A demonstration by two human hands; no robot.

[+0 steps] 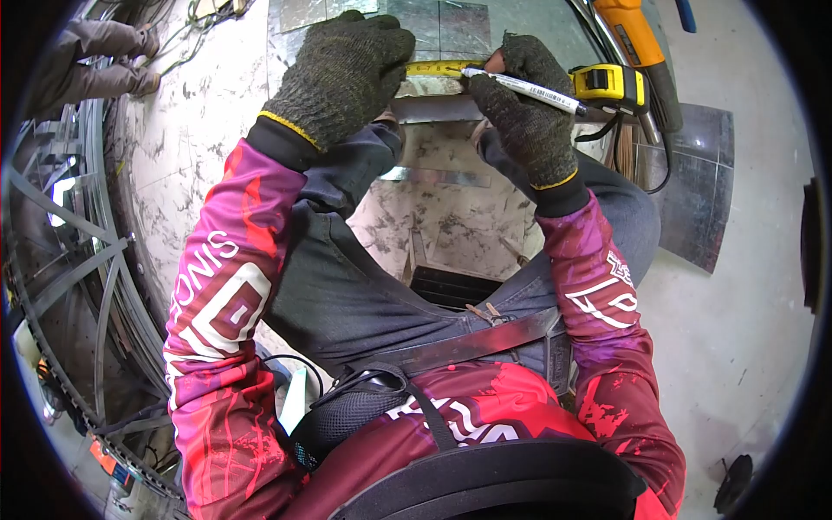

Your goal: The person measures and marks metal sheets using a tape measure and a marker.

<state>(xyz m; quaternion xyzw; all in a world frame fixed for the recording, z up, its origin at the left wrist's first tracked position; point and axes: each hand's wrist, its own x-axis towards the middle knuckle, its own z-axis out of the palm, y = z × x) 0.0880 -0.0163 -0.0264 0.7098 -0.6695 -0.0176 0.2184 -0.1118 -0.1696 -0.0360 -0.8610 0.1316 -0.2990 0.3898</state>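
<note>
My left hand [351, 82], in a dark knit glove with a yellow-edged cuff, has its fingers curled over the free end of a yellow tape blade [431, 68]. The blade stretches across a shiny metal strip [433, 87] to my right hand. Similarly gloved, my right hand [530, 113] is closed around a white marker [529, 89], its tip pointing left at the blade. Just right of that hand sits the yellow-and-black tape measure case [610, 89]. The left fingertips are partly hidden.
An orange power tool [631, 33] with a dark cord lies at the upper right. Beside it are dark metal sheets [698, 186]. A metal framework [74, 234] fills the left side. Another person's legs [104, 56] show at the upper left, near cables [195, 39].
</note>
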